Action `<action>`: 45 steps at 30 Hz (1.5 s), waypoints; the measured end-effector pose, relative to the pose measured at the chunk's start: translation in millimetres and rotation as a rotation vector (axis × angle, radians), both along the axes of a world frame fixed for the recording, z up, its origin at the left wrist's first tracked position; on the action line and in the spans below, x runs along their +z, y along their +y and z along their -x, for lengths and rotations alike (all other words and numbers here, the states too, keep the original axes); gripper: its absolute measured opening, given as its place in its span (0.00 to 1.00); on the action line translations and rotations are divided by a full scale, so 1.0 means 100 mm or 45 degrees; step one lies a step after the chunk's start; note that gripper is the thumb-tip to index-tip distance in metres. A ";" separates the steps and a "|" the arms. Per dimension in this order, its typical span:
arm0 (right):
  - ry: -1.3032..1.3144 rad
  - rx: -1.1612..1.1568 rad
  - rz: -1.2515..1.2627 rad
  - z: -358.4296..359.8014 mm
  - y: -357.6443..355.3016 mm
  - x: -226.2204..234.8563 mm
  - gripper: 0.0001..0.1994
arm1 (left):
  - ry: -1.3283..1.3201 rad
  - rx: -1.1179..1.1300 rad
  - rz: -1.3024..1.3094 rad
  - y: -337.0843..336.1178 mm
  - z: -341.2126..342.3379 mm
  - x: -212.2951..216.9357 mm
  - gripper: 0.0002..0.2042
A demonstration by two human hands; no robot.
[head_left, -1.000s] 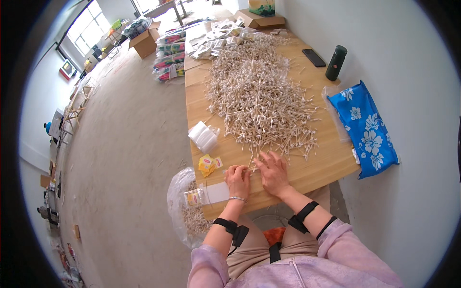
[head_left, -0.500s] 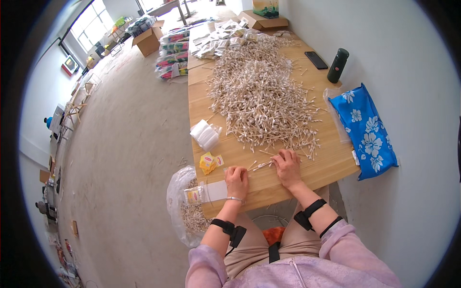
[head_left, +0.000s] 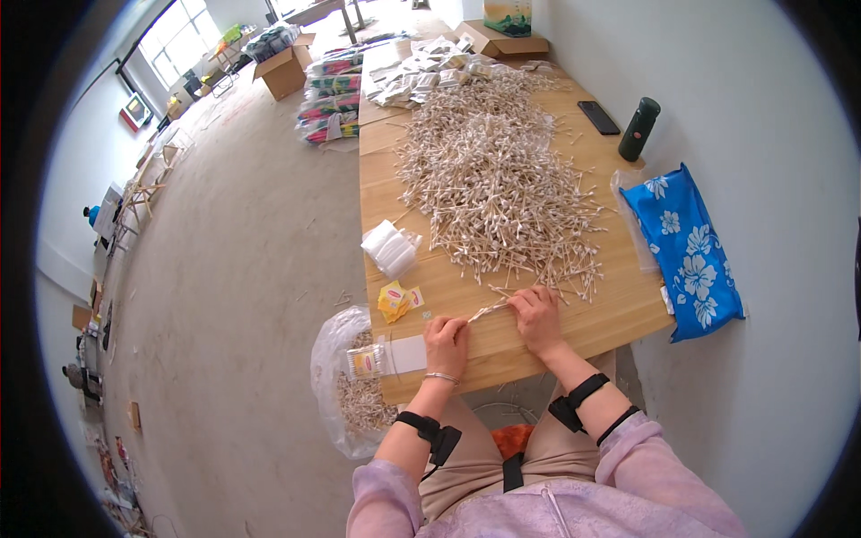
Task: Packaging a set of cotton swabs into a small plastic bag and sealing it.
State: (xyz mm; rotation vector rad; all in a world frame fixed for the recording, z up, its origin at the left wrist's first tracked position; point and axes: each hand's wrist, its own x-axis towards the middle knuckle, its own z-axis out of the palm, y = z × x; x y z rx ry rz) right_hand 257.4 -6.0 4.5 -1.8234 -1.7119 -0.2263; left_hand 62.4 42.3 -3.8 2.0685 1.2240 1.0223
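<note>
Left hand (head_left: 446, 337) and right hand (head_left: 536, 314) rested on the near edge of the wooden table (head_left: 619, 309), fingers narrowed, pinching a small bundle of cotton swabs (head_left: 489, 309) between them. Big swab pile (head_left: 493, 175) lay just beyond. Filled clear packet (head_left: 368, 360) sat left of the left hand; yellow labels (head_left: 395, 300) nearby.

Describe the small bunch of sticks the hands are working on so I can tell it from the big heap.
On the long wooden table, look at the near edge, just below the huge heap of cotton swabs. The small bunch of swabs lies between the left hand and the right hand. Unlike the scattered heap, its sticks lie side by side in one slim bundle, apart from the pile.
</note>
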 end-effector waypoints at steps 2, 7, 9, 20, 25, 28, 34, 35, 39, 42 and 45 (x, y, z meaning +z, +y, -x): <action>-0.015 -0.019 -0.022 -0.02 0.01 -0.01 0.05 | 0.024 0.003 -0.055 0.01 0.03 -0.02 0.04; 0.018 -0.192 -0.044 -0.09 0.04 -0.03 0.06 | 0.077 0.087 -0.107 -0.04 0.10 -0.02 0.03; 0.005 -0.188 -0.044 -0.06 0.05 -0.03 0.06 | 0.102 0.018 -0.089 -0.07 0.14 0.02 0.03; 0.282 0.203 0.078 0.38 0.03 0.01 0.07 | 0.159 -0.115 -0.041 -0.19 0.01 0.16 0.07; 0.319 0.079 0.042 0.31 -0.03 0.09 0.10 | 0.136 0.230 -0.157 0.03 0.07 0.22 0.09; 0.268 0.086 0.085 0.32 -0.04 0.09 0.08 | 0.226 0.256 -0.134 0.21 0.21 0.10 0.08; 0.310 0.052 0.104 0.36 -0.05 0.05 0.04 | 0.300 0.162 -0.039 0.37 0.17 0.01 0.03; 0.311 0.053 0.105 0.37 -0.05 0.06 0.04 | 0.278 0.236 -0.024 0.40 0.13 0.00 0.02; 0.279 0.115 0.131 0.37 -0.07 0.09 0.05 | 0.205 0.044 0.047 0.37 0.00 0.04 0.04; 0.275 0.132 0.113 0.34 -0.07 0.07 0.08 | 0.164 -0.182 -0.037 0.15 -0.11 0.09 0.08; 0.285 0.046 0.063 0.25 -0.11 0.05 0.12 | 0.250 -0.271 -0.066 -0.02 -0.08 0.23 0.14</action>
